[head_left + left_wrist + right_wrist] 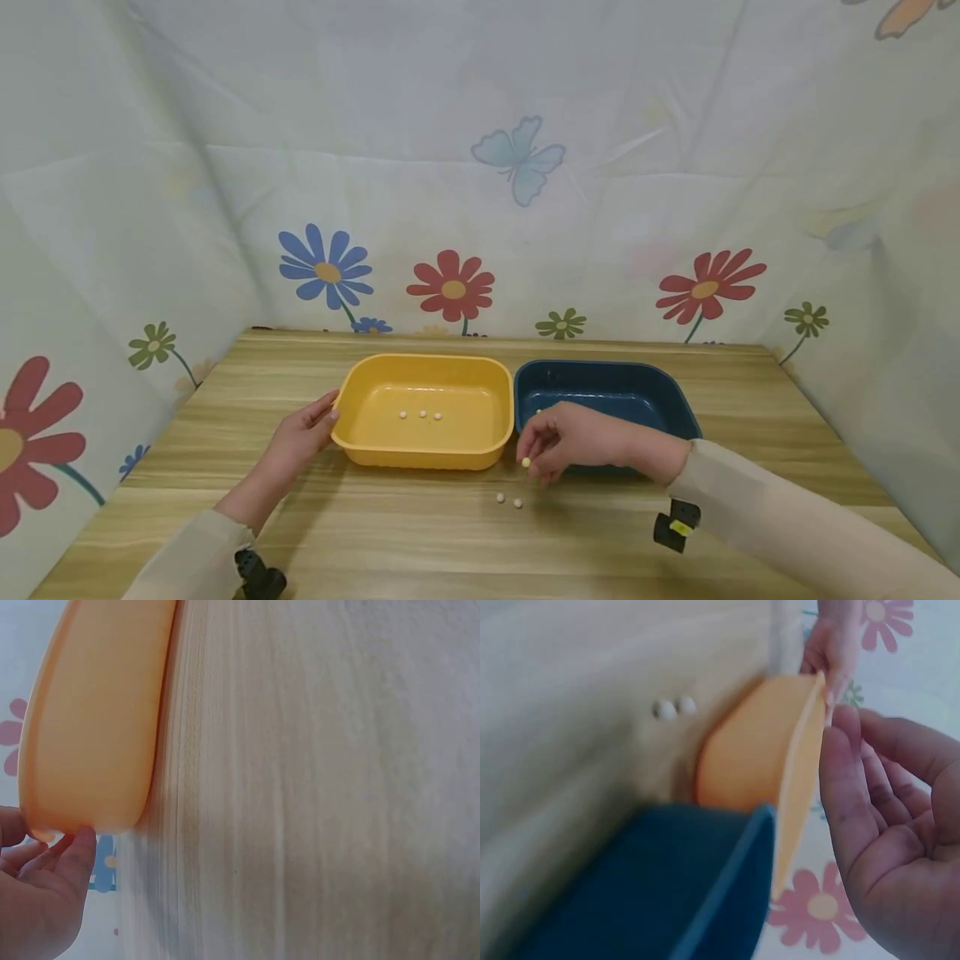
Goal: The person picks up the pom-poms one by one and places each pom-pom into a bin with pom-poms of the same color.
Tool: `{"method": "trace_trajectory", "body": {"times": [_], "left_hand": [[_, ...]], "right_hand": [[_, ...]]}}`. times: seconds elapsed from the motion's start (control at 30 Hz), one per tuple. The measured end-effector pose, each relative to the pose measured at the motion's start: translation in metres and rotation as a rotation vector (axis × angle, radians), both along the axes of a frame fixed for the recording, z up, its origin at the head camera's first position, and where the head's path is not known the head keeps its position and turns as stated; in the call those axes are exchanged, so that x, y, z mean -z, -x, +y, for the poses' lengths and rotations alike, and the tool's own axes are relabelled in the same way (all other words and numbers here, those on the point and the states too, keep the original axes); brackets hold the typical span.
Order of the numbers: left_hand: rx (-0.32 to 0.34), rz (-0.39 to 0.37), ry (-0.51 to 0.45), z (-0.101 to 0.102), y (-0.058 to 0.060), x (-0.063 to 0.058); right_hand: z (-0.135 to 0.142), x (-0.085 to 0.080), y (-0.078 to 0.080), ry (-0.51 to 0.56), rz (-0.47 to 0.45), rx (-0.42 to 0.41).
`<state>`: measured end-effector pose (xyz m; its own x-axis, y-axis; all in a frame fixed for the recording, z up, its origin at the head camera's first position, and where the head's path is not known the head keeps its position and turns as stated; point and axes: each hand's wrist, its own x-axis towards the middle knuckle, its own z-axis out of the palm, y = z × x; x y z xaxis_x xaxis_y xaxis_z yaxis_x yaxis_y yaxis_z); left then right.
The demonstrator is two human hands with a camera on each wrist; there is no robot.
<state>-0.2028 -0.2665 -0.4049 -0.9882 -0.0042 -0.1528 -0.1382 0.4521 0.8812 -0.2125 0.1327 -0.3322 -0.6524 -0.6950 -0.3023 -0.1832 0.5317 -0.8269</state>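
My left hand [298,432] holds the left end of a yellow plastic basin [420,459], its fingers on the rim and outer wall, as the left wrist view [52,889] also shows. Three small white balls [422,414] lie on that basin's floor. In front of the dark blue basin [637,406], my right hand [573,437] pinches a small pale yellow ball [526,462] at its fingertips. The right wrist view shows thumb and forefinger together, with the ball hidden. Two more white balls [517,503] rest on the table just below this hand.
Both basins stand side by side on a wood-grain table [420,542]. A small yellowish ball [537,411] shows at the blue basin's left, partly behind the right hand. A white flower-printed cloth [390,208] hangs behind. Black devices [678,527] are strapped to both wrists.
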Motion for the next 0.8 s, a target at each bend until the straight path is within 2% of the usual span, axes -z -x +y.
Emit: {"method": "trace_trajectory", "body": {"times": [0.2, 0.47, 0.8], "left_hand": [[-0.001, -0.002, 0.003, 0.000, 0.000, -0.001], [0.005, -0.004, -0.003, 0.001, 0.000, -0.003], [0.026, -0.002, -0.011, 0.000, 0.001, -0.002]], "right_hand": [[0.010, -0.023, 0.017, -0.034, 0.012, -0.016], [0.024, -0.042, 0.044, -0.038, 0.008, -0.010], [0.044, -0.050, 0.082, -0.157, 0.014, 0.008]]}}
